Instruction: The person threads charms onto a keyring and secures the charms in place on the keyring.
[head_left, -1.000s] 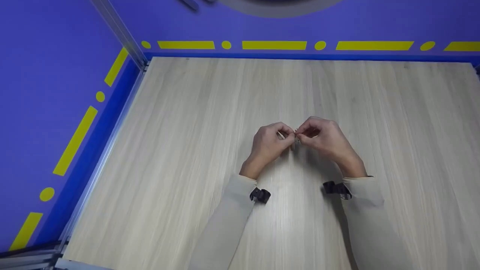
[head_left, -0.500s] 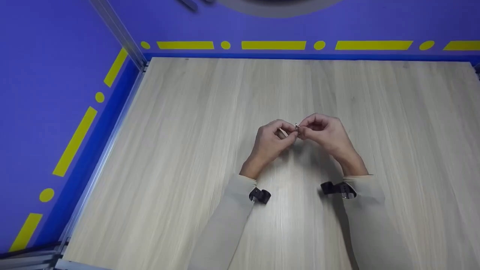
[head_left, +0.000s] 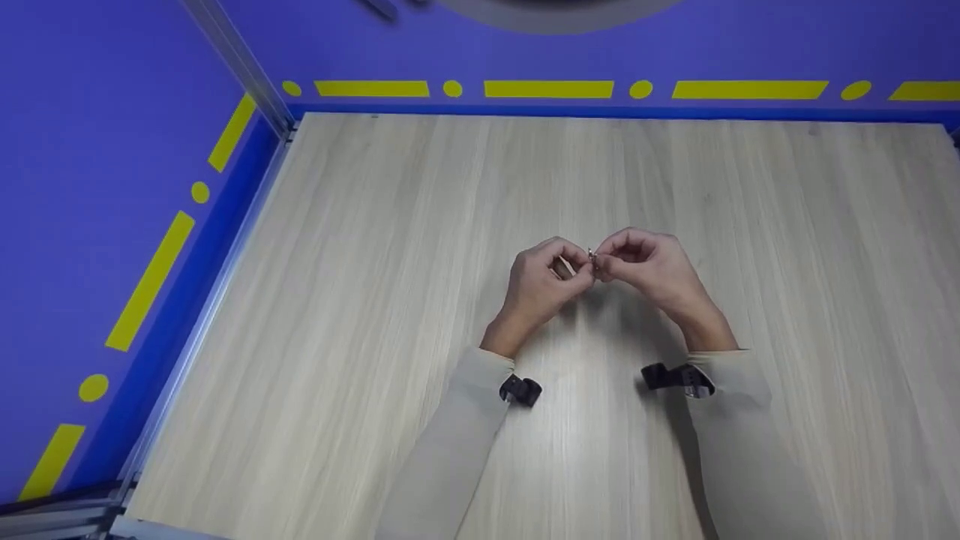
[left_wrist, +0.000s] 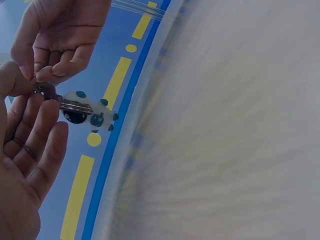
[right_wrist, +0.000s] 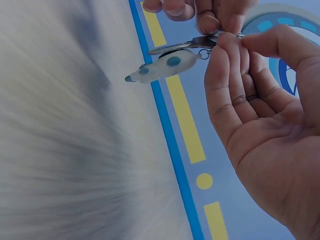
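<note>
Fingertips meet in the head view, where my left hand (head_left: 540, 283) and right hand (head_left: 651, 271) pinch a small metal piece (head_left: 591, 256) between them, above the table. The left wrist view shows a silver key (left_wrist: 77, 106) hanging beside a white figure charm (left_wrist: 97, 120) with teal spots and a dark patch. In the right wrist view the key (right_wrist: 182, 46) lies over the charm (right_wrist: 175, 62), which is linked by a small ring (right_wrist: 204, 53). Both thumbs and forefingers pinch at the key's head end. The fingers largely hide the key ring there.
A light wood-grain table (head_left: 390, 247) lies under the hands. Blue panels with yellow marks (head_left: 549, 89) rise at its back and left, with a metal post (head_left: 240, 64) in the corner. Black straps with small cameras (head_left: 521, 391) sit on both wrists.
Both hands have risen slightly away from the body, and the right hand has turned a little. The metal piece now shows more clearly between the fingertips. Little differs over the last half second.
</note>
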